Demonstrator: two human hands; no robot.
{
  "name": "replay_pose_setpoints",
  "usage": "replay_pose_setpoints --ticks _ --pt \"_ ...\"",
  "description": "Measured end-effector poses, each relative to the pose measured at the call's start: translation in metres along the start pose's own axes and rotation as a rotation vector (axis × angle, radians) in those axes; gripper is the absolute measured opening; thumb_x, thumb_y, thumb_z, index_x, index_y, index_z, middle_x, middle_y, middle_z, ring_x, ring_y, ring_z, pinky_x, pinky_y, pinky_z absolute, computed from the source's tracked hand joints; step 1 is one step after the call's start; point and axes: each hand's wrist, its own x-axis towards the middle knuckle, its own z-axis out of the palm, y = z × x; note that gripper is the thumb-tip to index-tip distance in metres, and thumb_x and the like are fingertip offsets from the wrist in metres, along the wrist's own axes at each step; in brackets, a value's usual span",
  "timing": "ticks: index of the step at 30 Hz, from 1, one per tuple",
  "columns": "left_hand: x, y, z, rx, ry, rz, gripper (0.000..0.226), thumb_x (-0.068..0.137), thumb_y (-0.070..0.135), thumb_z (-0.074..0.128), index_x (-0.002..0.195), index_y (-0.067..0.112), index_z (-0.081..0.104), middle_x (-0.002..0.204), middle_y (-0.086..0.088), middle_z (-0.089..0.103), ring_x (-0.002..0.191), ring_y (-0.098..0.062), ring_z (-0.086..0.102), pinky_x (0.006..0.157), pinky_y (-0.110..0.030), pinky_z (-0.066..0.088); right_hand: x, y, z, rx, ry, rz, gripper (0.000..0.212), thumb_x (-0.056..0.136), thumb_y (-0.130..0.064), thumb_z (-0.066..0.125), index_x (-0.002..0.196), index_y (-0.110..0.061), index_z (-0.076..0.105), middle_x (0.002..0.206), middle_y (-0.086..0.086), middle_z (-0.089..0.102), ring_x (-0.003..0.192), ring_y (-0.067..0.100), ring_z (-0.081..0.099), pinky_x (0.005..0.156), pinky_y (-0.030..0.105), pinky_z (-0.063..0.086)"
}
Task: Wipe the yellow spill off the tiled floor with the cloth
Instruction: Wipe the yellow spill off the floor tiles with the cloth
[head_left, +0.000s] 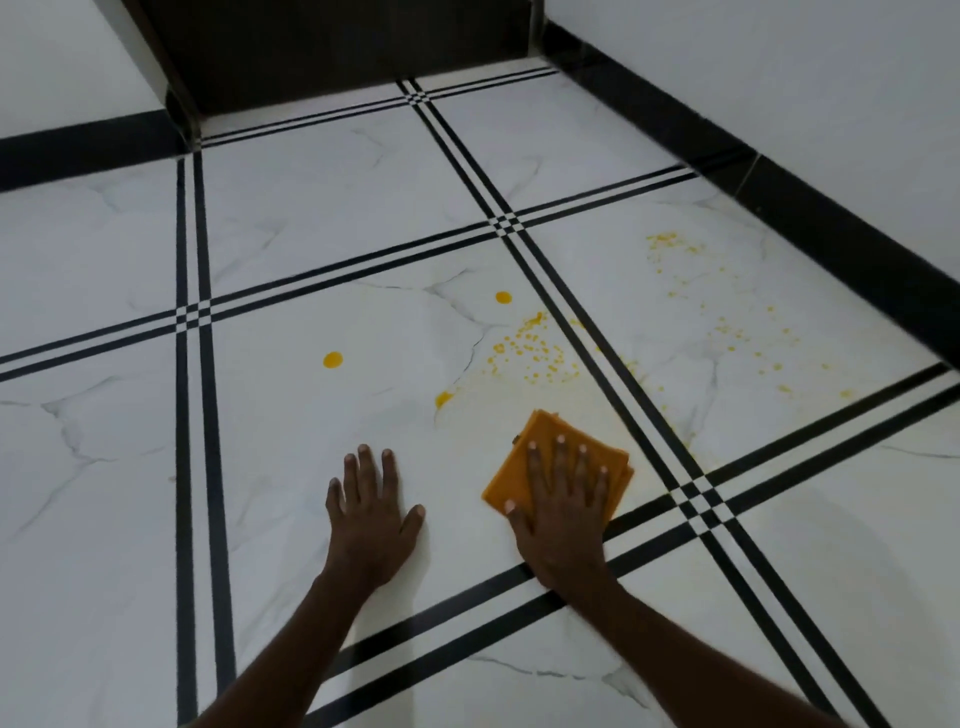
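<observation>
A folded orange cloth (545, 431) lies flat on the white marble-look tiled floor (311, 249). My right hand (563, 504) presses down on it, fingers spread over its top. My left hand (371, 512) rests flat on the bare tile to the left, fingers apart, holding nothing. The yellow spill (530, 348) is a patch of small droplets just beyond the cloth. Three larger round drops (333, 359) lie further left and up. More yellow specks (737, 322) are scattered across the tile to the right. A faint yellowish smear shows around the cloth.
Black double lines (691, 493) cross the floor between the tiles. A black skirting board (779, 171) runs along the white wall on the right and at the back left. A dark wooden door (337, 47) stands at the far end.
</observation>
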Motion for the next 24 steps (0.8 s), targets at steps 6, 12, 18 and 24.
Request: replay_pose_setpoints --ticks 6,12,18,24 --pt "0.007 -0.005 0.004 0.012 -0.021 0.001 0.097 0.085 0.068 0.007 0.161 0.008 0.008 0.167 -0.026 0.003 0.154 -0.044 0.007 0.119 -0.062 0.017 0.030 0.013 -0.012 -0.013 0.004 0.146 0.083 0.095 -0.062 0.032 0.165 -0.023 0.009 0.171 0.019 0.009 0.157 0.044 0.006 0.124 0.067 0.003" --pt "0.007 -0.004 0.006 -0.004 -0.036 -0.012 0.097 0.091 0.071 -0.008 0.160 0.007 0.016 0.165 -0.028 0.013 0.151 -0.047 0.019 0.114 -0.065 0.025 0.011 -0.013 -0.010 0.022 0.016 0.107 0.086 0.093 -0.062 0.037 0.165 -0.024 0.010 0.171 0.018 0.011 0.157 0.044 0.007 0.124 0.065 -0.001" --pt "0.004 -0.006 -0.001 -0.008 -0.018 -0.005 0.099 0.091 0.074 -0.003 0.158 0.008 0.027 0.162 -0.027 0.024 0.148 -0.045 0.028 0.111 -0.062 0.033 0.039 0.037 -0.014 0.001 0.042 -0.048 0.079 0.098 -0.062 0.038 0.165 -0.028 0.013 0.172 0.009 0.014 0.158 0.037 0.012 0.126 0.061 0.004" --pt "0.003 -0.007 -0.001 -0.002 -0.026 0.000 0.095 0.093 0.072 0.000 0.158 0.009 0.026 0.162 -0.027 0.024 0.148 -0.045 0.029 0.111 -0.063 0.034 -0.015 -0.037 -0.007 0.113 0.098 0.426 0.086 0.092 -0.060 0.041 0.164 -0.020 0.018 0.171 0.018 0.015 0.157 0.044 0.012 0.124 0.065 0.009"
